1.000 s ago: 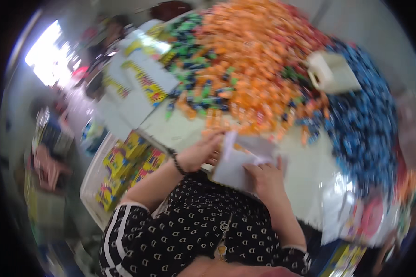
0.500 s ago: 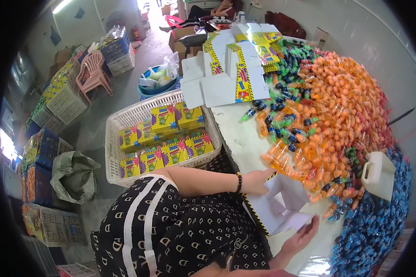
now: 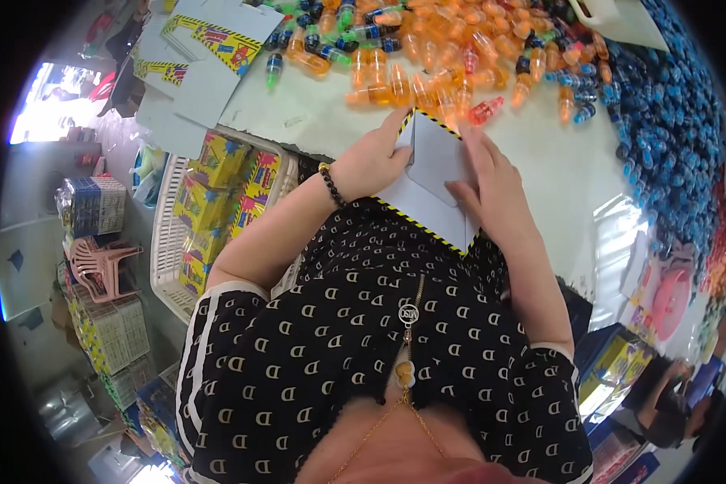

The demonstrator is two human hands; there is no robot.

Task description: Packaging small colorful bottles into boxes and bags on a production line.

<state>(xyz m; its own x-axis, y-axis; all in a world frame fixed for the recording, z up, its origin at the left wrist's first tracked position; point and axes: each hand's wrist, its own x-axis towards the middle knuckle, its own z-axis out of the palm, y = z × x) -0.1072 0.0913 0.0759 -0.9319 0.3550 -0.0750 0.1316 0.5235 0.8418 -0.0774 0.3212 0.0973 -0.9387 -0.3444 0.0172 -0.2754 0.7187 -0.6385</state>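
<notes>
A small cardboard box (image 3: 442, 161) with a white inside and yellow-and-black striped edges is held in front of me, at the table's near edge. My left hand (image 3: 373, 161) grips its left side, the thumb bent over the wall. On the right side, my right hand (image 3: 496, 187) closes round the box, with its thumb over the white inner face. Just beyond the box lie small orange bottles (image 3: 371, 68) and a red bottle (image 3: 486, 110), apart from my hands.
A white basket (image 3: 165, 234) of filled yellow boxes (image 3: 206, 202) stands at my left. Flat box blanks (image 3: 218, 48) lie on the far left of the table. Blue bottles (image 3: 669, 121) are heaped at the right, near a white scoop (image 3: 621, 20). A pink chair (image 3: 101, 266) stands farther left.
My view has turned down and swung round. The right hand, open beside the box before, is now closed on its right side. The left hand keeps its hold.
</notes>
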